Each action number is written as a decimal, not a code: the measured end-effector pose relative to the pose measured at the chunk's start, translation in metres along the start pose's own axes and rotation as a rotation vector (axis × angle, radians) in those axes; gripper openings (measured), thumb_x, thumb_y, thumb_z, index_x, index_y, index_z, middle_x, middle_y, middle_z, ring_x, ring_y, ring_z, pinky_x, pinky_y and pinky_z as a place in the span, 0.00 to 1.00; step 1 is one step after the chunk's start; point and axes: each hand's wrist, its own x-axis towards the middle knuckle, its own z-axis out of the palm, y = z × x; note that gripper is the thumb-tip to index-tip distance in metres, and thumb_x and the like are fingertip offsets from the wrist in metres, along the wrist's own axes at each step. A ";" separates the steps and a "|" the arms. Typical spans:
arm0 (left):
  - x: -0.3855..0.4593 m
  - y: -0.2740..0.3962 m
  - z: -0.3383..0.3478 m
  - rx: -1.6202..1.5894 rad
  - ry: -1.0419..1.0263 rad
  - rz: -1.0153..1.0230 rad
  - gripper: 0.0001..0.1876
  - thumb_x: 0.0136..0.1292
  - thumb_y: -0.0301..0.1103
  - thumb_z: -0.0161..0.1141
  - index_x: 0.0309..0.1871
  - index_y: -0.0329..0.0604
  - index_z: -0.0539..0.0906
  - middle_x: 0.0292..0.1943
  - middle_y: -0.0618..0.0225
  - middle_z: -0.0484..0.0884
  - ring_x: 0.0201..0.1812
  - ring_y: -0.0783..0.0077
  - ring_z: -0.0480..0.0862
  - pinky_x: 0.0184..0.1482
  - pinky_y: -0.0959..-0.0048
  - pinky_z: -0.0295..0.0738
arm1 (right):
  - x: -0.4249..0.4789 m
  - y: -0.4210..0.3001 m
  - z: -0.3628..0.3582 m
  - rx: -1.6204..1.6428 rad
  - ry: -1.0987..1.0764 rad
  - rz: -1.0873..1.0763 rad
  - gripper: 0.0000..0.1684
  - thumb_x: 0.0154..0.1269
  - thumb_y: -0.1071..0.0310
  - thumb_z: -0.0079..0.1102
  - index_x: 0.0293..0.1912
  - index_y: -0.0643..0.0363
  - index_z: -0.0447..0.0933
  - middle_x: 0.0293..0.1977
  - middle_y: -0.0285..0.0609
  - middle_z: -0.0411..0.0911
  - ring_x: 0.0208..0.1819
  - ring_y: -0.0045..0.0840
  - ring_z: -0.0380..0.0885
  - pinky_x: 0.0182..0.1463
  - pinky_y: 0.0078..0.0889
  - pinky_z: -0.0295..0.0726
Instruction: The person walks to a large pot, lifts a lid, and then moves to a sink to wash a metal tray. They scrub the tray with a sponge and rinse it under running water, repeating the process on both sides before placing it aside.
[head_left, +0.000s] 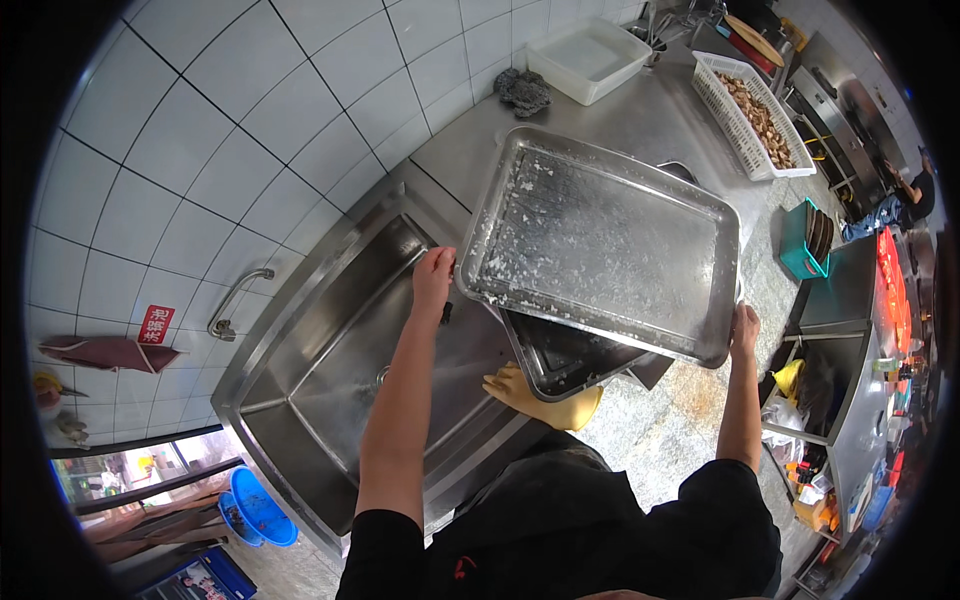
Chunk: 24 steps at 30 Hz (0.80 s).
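Note:
A rectangular metal tray (600, 240) with pale residue along its left side is held up by its two ends. My left hand (433, 281) is closed at its left end, above the sink; my right hand (745, 330) grips its right end, fingers partly hidden. Below it, a second dark metal tray (555, 379) rests across the sink's edge and counter, mostly covered. Yellow rubber gloves (551, 405) lie on the sink's front edge beside that lower tray.
A steel sink (330, 397) with a wall faucet (229, 307) lies left. On the counter stand steel-wool scrubbers (523, 91), a white plastic tub (589, 60) and a white basket (750, 116) of brown pieces. A teal basket (799, 247) and a distant person (911, 195) are at right.

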 end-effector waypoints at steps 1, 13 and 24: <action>0.011 -0.006 0.004 0.035 0.012 0.050 0.12 0.68 0.38 0.52 0.41 0.38 0.80 0.30 0.72 0.78 0.31 0.79 0.76 0.35 0.78 0.70 | 0.001 -0.003 0.003 0.037 -0.008 0.005 0.19 0.65 0.54 0.55 0.22 0.51 0.68 0.16 0.25 0.62 0.16 0.11 0.59 0.18 0.19 0.55; 0.033 -0.037 0.026 0.112 0.184 0.223 0.13 0.65 0.35 0.54 0.30 0.34 0.72 0.21 0.62 0.68 0.24 0.72 0.66 0.30 0.69 0.64 | -0.008 -0.044 0.011 0.145 0.068 -0.055 0.17 0.67 0.62 0.55 0.22 0.56 0.72 0.18 0.27 0.69 0.20 0.09 0.62 0.22 0.15 0.60; -0.077 -0.066 -0.084 -0.190 0.367 -0.013 0.11 0.68 0.35 0.52 0.34 0.35 0.76 0.25 0.72 0.71 0.29 0.81 0.68 0.34 0.75 0.66 | -0.059 -0.128 0.084 0.074 -0.108 -0.199 0.19 0.68 0.59 0.55 0.21 0.52 0.68 0.15 0.23 0.64 0.17 0.07 0.56 0.20 0.16 0.54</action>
